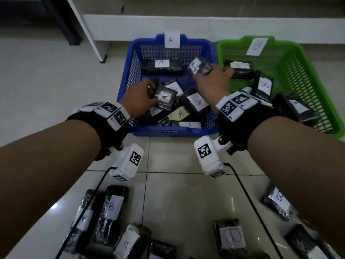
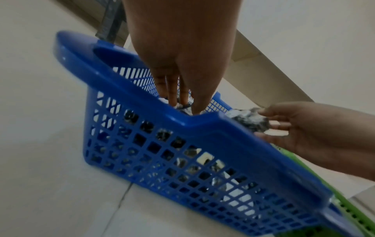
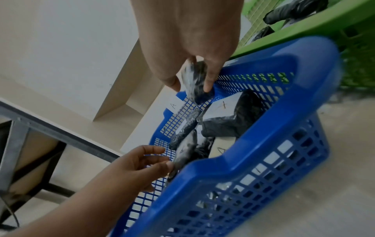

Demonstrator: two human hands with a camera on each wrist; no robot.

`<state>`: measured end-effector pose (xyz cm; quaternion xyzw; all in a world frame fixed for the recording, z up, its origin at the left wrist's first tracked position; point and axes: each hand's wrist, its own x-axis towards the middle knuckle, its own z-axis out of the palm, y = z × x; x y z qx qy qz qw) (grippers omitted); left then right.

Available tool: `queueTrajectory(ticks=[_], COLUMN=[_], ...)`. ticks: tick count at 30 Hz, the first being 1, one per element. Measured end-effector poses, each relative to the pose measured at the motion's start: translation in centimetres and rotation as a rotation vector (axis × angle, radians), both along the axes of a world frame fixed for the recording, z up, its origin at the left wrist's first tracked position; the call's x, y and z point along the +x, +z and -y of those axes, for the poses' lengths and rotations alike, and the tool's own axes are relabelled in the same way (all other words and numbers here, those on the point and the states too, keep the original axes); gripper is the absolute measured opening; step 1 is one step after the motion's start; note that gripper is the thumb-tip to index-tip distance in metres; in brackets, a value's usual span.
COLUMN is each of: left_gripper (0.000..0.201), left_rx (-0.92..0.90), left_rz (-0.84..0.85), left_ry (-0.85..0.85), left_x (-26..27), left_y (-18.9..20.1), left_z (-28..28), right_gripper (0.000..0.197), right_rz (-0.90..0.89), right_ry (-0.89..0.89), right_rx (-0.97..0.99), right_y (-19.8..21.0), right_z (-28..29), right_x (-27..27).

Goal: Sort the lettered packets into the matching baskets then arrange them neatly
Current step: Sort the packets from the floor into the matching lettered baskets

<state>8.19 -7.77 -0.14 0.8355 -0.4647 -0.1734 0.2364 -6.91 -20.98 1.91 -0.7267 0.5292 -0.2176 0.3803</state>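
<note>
A blue basket (image 1: 130, 71) tagged A and a green basket (image 1: 308, 75) tagged B stand side by side on the tiled floor. Both hands are over the blue basket. My left hand (image 1: 141, 98) pinches a black packet (image 1: 165, 98) with a white label above the pile of A packets. My right hand (image 1: 214, 79) grips another black packet (image 1: 199, 66) near the basket's right wall. In the right wrist view that packet (image 3: 194, 80) sits between thumb and fingers. In the left wrist view my left fingers (image 2: 172, 94) reach down behind the blue rim (image 2: 182, 115).
Several labelled packets lie on the floor near me: B (image 1: 112, 208) and A (image 1: 128, 243) at left, B (image 1: 231, 238) at centre right, B (image 1: 278, 200) at right. The green basket holds a few packets (image 1: 263, 85). A white ledge (image 1: 186, 25) runs behind the baskets.
</note>
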Motion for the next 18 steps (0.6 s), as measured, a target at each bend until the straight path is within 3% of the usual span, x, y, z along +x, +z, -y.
queueTrajectory(ticks=[3,5,9,11,13,15,18], left_gripper=[0.038,0.031,0.034,0.049,0.064,0.069,0.06], left_rx=[-0.019,-0.008,0.156,0.3,0.334,0.241,0.064], left_rz=[0.088,0.168,0.269,0.246,0.213,0.215,0.228], left_ry=[-0.099,-0.162,-0.147,-0.167,-0.199,-0.213,-0.212], left_x=[-0.1,-0.2,-0.6,-0.6,-0.6,-0.2,1.7], left_y=[-0.7,-1.0,-1.2,-1.1,-0.9,0.0,1.6], left_z=[-0.1,-0.3,-0.3,-0.7,-1.2,-2.3,-5.1], right_gripper=[0.032,0.043,0.059,0.07,0.08,0.081,0.067], right_rz=[-0.287,-0.467,-0.606,-0.579,-0.448,-0.375,-0.32], right_ry=[0.171,0.271,0.347,0.381,0.368,0.33,0.334], right_rx=[-0.094,-0.133,-0.152,-0.138,-0.065,-0.082,-0.274], right_y=[-1.1,-1.8,-2.3,-2.6,-2.2,-1.7,-0.3], right_z=[-0.2,-0.6,-1.3,-1.0,-1.0,-1.3,-3.5], right_x=[0.3,0.4,0.5,0.7,0.4,0.5,0.8])
